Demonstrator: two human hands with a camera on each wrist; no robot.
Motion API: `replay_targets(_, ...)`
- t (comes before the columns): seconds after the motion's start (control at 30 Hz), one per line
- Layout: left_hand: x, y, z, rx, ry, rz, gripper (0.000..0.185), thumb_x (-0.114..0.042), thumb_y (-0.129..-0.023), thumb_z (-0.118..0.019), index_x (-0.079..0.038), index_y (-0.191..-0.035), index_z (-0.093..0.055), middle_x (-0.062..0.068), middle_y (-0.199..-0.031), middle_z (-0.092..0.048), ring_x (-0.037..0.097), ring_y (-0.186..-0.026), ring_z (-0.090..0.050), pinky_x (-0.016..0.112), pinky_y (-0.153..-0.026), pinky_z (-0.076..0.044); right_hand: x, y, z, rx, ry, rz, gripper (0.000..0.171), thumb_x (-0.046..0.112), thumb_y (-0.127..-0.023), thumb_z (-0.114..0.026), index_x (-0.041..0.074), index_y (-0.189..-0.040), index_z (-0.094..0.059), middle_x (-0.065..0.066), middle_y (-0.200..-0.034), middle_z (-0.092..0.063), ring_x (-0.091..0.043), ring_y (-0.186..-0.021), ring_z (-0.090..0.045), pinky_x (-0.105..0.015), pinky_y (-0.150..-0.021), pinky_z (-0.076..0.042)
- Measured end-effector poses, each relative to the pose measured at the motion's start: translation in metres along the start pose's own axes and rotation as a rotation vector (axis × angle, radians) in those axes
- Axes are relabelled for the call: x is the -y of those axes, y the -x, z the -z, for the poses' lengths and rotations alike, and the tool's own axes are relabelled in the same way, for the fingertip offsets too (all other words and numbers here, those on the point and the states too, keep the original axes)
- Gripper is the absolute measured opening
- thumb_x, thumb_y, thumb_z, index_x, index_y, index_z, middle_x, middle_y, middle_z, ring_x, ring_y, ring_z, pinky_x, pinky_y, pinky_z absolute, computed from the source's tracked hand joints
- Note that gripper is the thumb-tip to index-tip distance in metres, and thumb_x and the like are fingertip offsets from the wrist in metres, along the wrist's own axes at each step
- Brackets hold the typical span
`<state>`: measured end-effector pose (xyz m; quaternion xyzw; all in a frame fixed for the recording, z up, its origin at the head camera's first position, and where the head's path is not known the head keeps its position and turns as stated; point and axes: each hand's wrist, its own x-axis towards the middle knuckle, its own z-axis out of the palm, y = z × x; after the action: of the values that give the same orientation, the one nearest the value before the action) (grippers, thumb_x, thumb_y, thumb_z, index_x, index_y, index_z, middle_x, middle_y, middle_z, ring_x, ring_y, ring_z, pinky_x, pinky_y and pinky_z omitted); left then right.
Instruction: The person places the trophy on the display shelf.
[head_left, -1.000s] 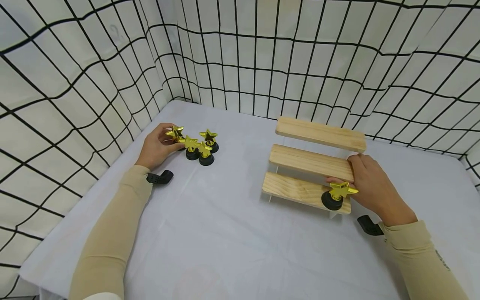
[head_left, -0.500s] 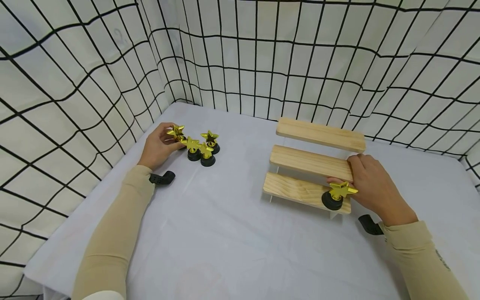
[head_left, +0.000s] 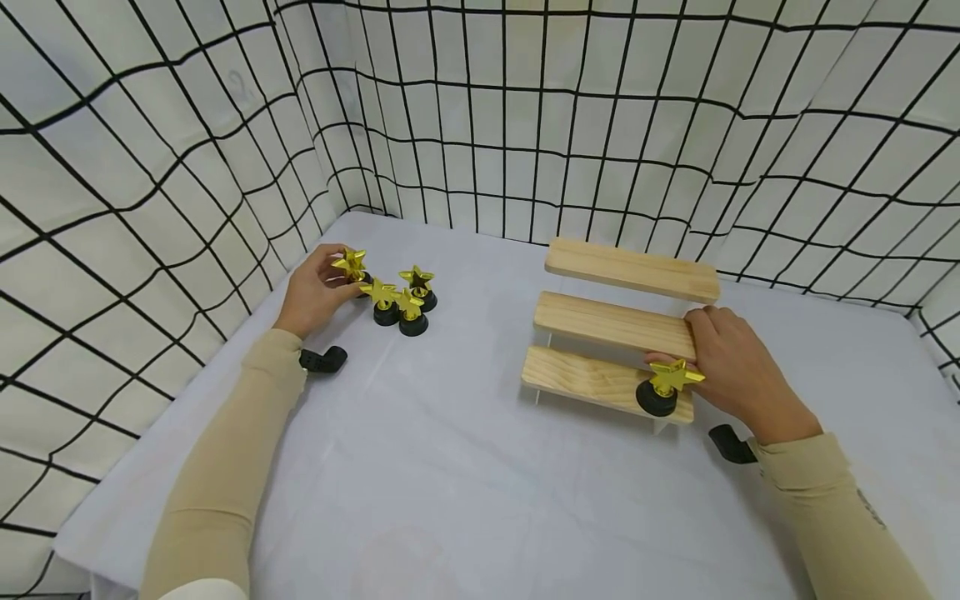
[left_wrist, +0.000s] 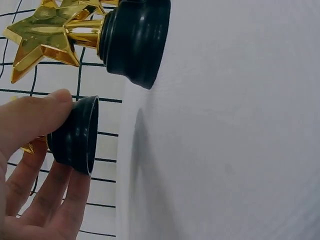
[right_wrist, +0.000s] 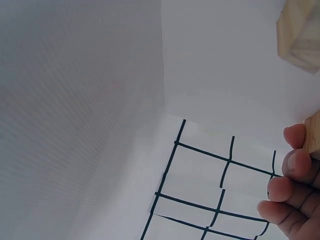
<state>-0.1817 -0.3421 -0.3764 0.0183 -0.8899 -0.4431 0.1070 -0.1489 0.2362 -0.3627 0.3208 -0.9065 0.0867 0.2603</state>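
Fingers of left hand (head_left: 313,292) clamped on glossy gold star trophy (head_left: 351,265); right hand (head_left: 738,371) likewise (head_left: 663,387).

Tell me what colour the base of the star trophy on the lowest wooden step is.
Black, under a gold star; the star trophy shows best in the head view.

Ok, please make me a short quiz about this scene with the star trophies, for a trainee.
1. How many star trophies stand on the wooden step shelf?
2. True or false: the left hand holds a star trophy beside three others on the white table.
3. Which step carries the lone trophy: A lowest, B middle, C top?

Key
1. One.
2. True; the left wrist view shows fingers on its black base.
3. A, at its right end, where the right hand touches it.
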Motion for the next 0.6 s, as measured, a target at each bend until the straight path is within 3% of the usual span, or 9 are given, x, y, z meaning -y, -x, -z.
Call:
replay_targets(0.3,-0.018,-0.003,0.008,0.015,-0.068,-0.002,0.068,-0.023,-0.092,-0.081,-0.015,-0.148,-0.044,0.021,-0.141,-0.06,0.039,-0.132,-0.061,0.051,-0.113,-0.053,-0.001,-0.001,-0.001,-0.005,-0.001,0.002,0.095,0.085,-0.091,-0.024,-0.005,-0.098,-0.054,-0.011,-0.072,-0.048,-0.023,-0.065,-0.042,-0.035,-0.059,-0.037)
replay_targets(0.6,-0.036,-0.005,0.02,0.02,-0.123,-0.052,0.067,-0.024,-0.092,-0.08,-0.014,-0.148,-0.044,0.021,-0.141,-0.061,0.04,-0.13,-0.061,0.053,-0.113,-0.053,-0.002,0.0,0.001,-0.001,0.019,0.012,0.099,0.085,-0.091,-0.021,-0.007,-0.099,-0.055,-0.012,-0.071,-0.049,-0.024,-0.065,-0.043,-0.037,-0.059,-0.039)
